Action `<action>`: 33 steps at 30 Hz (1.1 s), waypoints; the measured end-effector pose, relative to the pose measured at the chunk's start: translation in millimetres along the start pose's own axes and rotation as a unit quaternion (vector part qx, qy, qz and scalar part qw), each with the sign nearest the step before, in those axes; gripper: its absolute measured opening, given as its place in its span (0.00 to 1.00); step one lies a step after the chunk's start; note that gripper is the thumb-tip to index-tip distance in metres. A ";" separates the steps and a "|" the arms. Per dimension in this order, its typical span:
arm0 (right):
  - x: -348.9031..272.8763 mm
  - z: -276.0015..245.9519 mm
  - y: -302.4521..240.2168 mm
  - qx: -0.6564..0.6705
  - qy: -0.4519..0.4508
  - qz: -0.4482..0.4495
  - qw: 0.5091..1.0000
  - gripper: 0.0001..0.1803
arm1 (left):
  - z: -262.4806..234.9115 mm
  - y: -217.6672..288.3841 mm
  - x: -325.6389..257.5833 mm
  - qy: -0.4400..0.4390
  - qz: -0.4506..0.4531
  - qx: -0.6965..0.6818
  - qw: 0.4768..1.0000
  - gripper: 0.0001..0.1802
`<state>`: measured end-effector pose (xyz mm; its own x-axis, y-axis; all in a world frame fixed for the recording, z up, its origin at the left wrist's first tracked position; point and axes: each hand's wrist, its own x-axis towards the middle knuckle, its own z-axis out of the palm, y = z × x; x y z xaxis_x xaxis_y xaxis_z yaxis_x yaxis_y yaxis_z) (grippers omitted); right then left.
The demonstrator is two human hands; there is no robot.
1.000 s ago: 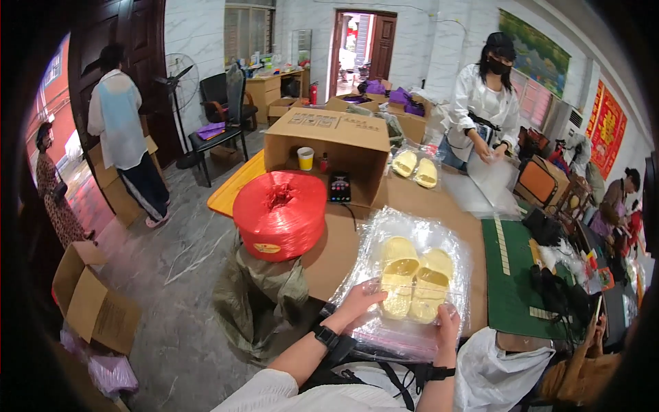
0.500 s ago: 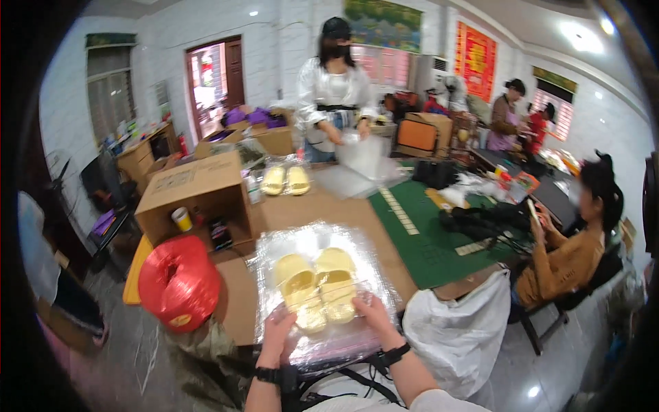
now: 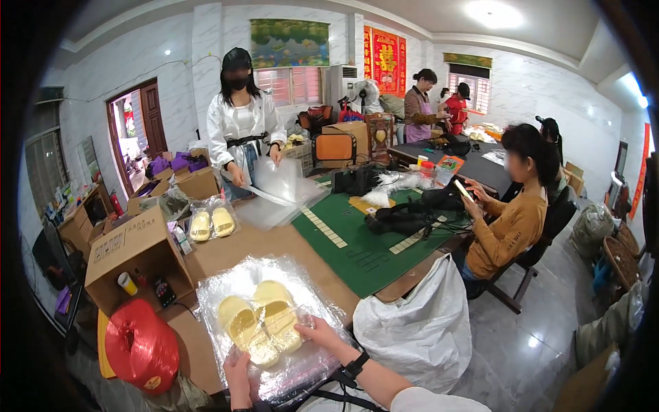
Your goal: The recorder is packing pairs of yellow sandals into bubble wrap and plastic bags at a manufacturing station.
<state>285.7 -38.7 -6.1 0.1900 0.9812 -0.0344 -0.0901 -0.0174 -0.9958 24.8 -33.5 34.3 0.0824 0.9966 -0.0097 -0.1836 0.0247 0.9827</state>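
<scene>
slippers (image 3: 259, 321): yellow pair in clear bag (image 3: 274, 371) on table (image 3: 226, 253), right of red twine roll (image 3: 141, 347) | left hand (image 3: 238, 369): grip clamped on bag's near edge | right hand (image 3: 322, 333): grip pinching bag beside slippers | since earlier: view swung right, roll now at lower left

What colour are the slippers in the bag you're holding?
Pale yellow slippers, inside a clear plastic bag; the head view shows them.

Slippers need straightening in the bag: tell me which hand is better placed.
Probably right: the right hand already rests on the slippers, while the left hand holds the bag edge below them.
</scene>
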 end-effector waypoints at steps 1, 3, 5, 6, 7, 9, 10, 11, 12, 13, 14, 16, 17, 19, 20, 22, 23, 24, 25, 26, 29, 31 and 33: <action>1.7 -0.8 4.0 0.025 -0.011 -0.005 1.000 0.24 | -2.2 -3.9 1.7 0.004 -0.002 0.002 1.000 0.21; 5.6 1.5 7.6 0.067 -0.029 -0.012 0.997 0.23 | -4.4 -6.3 3.3 0.005 0.001 -0.014 1.000 0.21; 6.9 1.5 9.0 0.061 -0.025 -0.007 0.998 0.23 | -5.5 -9.8 5.6 0.005 -0.001 -0.016 1.000 0.21; 6.9 1.6 8.5 0.055 -0.023 0.000 0.998 0.24 | -6.3 -11.3 6.9 0.006 -0.002 -0.020 1.000 0.21; 6.8 1.3 7.9 0.055 -0.023 0.000 0.998 0.24 | -7.3 -11.9 7.7 0.006 -0.003 -0.019 1.000 0.21; 5.9 -0.4 4.5 0.029 -0.025 -0.020 0.999 0.24 | -7.9 -12.8 9.1 -0.004 -0.002 -0.029 1.000 0.22; 5.2 0.2 3.2 0.029 -0.025 -0.020 0.999 0.24 | -7.4 -12.3 9.1 -0.004 -0.002 -0.029 1.000 0.22; 4.1 1.9 1.5 0.033 -0.015 -0.025 0.999 0.23 | -6.8 -11.0 8.5 -0.003 -0.003 -0.024 1.000 0.22; 2.9 3.2 -0.2 0.037 -0.004 -0.031 0.999 0.22 | -6.1 -9.4 7.7 -0.002 -0.004 -0.019 1.000 0.22; 1.6 3.5 -2.2 0.037 -0.005 -0.030 0.999 0.22 | -4.4 -7.1 5.9 -0.001 -0.005 -0.020 1.000 0.22; 0.9 2.9 -3.1 0.028 -0.003 -0.027 0.999 0.22 | -1.9 -4.1 3.8 0.006 -0.006 -0.026 1.000 0.22; 0.4 3.2 -5.1 0.019 -0.002 -0.024 1.000 0.22 | -4.0 -7.4 5.3 0.014 -0.007 -0.033 0.999 0.22; 0.1 3.6 -4.8 0.027 -0.002 -0.032 0.999 0.21 | -7.7 -11.6 8.7 0.012 -0.010 -0.038 0.999 0.23; -0.3 4.4 -4.2 0.036 -0.001 -0.039 0.999 0.21 | -13.6 -19.0 11.8 0.010 -0.012 -0.044 0.999 0.24; -0.7 4.6 -3.4 0.037 0.003 -0.037 0.999 0.21 | -13.3 -17.7 10.8 0.005 -0.010 -0.039 0.999 0.24; -0.6 5.3 -2.3 0.039 0.008 -0.035 0.999 0.20 | -14.2 -18.5 10.9 0.001 -0.007 -0.035 0.999 0.25; 0.5 5.0 0.2 0.052 0.003 -0.039 0.998 0.20 | -14.7 -19.2 11.5 -0.002 -0.009 -0.036 0.999 0.25; 1.8 4.4 2.5 0.065 -0.002 -0.044 0.997 0.20 | -14.6 -19.2 11.9 -0.004 -0.010 -0.036 0.999 0.25; 3.1 3.1 4.6 0.065 -0.001 -0.044 0.997 0.20 | -13.7 -18.7 11.6 -0.004 -0.010 -0.037 0.999 0.25; 3.8 3.1 5.0 0.056 0.000 -0.045 0.997 0.20 | -10.7 -13.8 8.9 0.006 -0.018 -0.030 0.999 0.24; 3.1 3.7 4.9 0.045 0.002 -0.038 0.998 0.21 | -9.7 -15.2 8.1 0.015 -0.013 -0.024 1.000 0.21; 2.4 6.1 3.3 0.042 0.002 -0.031 0.999 0.21 | -10.9 -16.3 7.2 0.013 0.000 -0.024 1.000 0.18; 4.2 4.0 5.9 0.052 0.001 -0.038 0.998 0.22 | -7.4 -13.6 6.8 0.005 0.004 -0.036 0.999 0.17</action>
<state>282.1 -33.9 -11.8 0.2028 0.9784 0.0405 -0.1756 0.0770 -0.9815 20.6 -26.5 19.5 0.0710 0.9975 -0.0051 -0.2533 0.0229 0.9671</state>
